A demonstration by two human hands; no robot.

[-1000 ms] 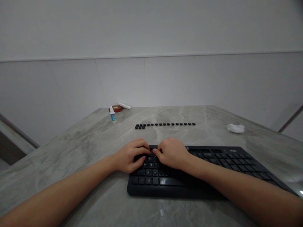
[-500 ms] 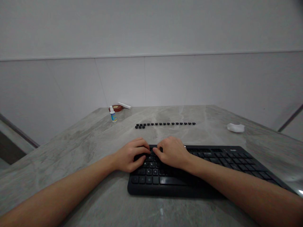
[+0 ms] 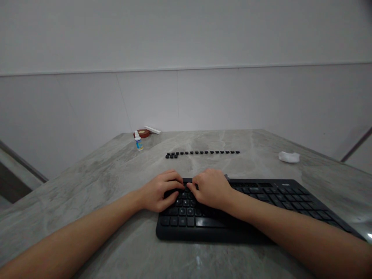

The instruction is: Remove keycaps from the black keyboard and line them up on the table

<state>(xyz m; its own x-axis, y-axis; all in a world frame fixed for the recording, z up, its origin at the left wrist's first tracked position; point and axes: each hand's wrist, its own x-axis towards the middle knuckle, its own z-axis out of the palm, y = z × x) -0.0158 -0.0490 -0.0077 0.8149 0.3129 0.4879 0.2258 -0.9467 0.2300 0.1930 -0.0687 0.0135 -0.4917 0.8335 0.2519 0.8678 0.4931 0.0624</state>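
A black keyboard (image 3: 215, 235) lies on the table in front of me, and some key spots at its left end show pale dots where keycaps are off. My left hand (image 3: 162, 190) rests at its upper left keys, fingers curved and thumb held apart, with nothing visible in it. Just to the right, my right hand (image 3: 213, 189) is closed over the upper keys, its thumb pointing left toward my left fingertips. A small grey shiny piece (image 3: 227, 177) juts out behind the right hand; what the fingers hold is hidden.
Beyond the keyboard, small black keycaps (image 3: 201, 152) stand in a long row with a short second row at the left. A white bottle with a blue label (image 3: 138, 143), a reddish-brown case (image 3: 143, 133) and a white strip (image 3: 153, 130) sit back left. Crumpled white material (image 3: 289, 157) lies right.
The right hand has tilted slightly, and the grey piece behind it shows a little more. The left hand stays put.
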